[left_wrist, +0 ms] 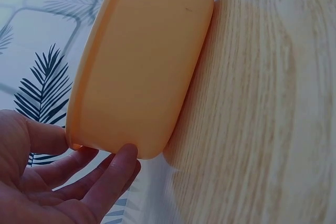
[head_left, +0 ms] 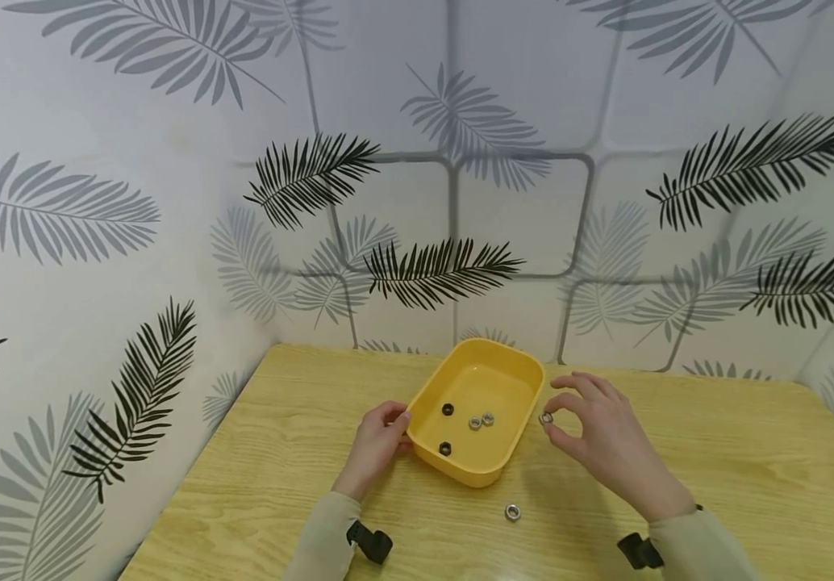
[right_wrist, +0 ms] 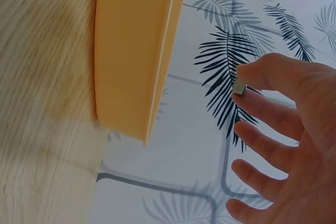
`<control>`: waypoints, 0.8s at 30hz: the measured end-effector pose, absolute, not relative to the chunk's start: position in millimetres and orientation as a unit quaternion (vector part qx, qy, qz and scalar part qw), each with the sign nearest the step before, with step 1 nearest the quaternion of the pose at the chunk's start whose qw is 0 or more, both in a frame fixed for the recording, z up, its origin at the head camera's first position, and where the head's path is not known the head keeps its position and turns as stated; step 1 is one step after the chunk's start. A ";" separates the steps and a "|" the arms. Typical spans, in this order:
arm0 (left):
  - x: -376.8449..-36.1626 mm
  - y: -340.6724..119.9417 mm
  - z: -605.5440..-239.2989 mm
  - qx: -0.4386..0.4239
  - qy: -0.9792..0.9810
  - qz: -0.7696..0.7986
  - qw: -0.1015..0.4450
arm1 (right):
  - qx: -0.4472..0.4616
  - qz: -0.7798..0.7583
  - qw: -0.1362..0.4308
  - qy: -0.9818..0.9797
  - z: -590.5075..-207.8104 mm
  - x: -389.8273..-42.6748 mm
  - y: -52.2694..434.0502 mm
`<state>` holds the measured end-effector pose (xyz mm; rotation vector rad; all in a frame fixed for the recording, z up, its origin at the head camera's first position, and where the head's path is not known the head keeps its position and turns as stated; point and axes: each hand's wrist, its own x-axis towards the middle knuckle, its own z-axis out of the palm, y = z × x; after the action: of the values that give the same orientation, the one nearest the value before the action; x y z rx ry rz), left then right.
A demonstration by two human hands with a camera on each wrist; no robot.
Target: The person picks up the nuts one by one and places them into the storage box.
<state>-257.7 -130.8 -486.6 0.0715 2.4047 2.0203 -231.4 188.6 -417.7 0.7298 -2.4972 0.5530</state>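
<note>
A yellow plastic tub (head_left: 477, 478) stands on the wooden table, turned at an angle. My left hand (head_left: 376, 446) grips its left rim, thumb on the edge and fingers against the outer wall, as the left wrist view shows. Inside the tub lie two dark nuts, one upper (head_left: 448, 409) and one lower (head_left: 445, 449), and two silver nuts (head_left: 481, 421) side by side. Just right of the tub, my right hand (head_left: 602, 424) pinches a silver hex nut (right_wrist: 239, 86) between thumb and index finger, other fingers spread. Another silver nut (head_left: 513, 512) lies on the table in front of the tub.
The wooden table (head_left: 736, 468) extends to both sides and towards me. Close behind its back edge stands a wall (head_left: 417, 202) with a leaf pattern. Dark straps with small black devices (head_left: 369, 542) sit on both wrists.
</note>
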 end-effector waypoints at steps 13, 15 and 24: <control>-258.5 -127.8 -484.9 0.005 0.771 0.637 0.003 | 0.274 0.215 0.259 -0.901 -416.3 -241.9 183.9; -259.3 -127.9 -484.6 0.006 0.771 0.636 0.002 | 0.273 0.221 0.258 -0.900 -415.0 -243.8 182.3; -257.8 -127.4 -483.6 0.008 0.770 0.638 0.003 | 0.262 0.234 0.241 -0.905 -414.8 -255.4 173.6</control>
<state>-257.8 -127.4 -483.6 0.0253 2.4157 1.9996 -255.4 173.6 -414.8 0.7155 -2.4753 0.6399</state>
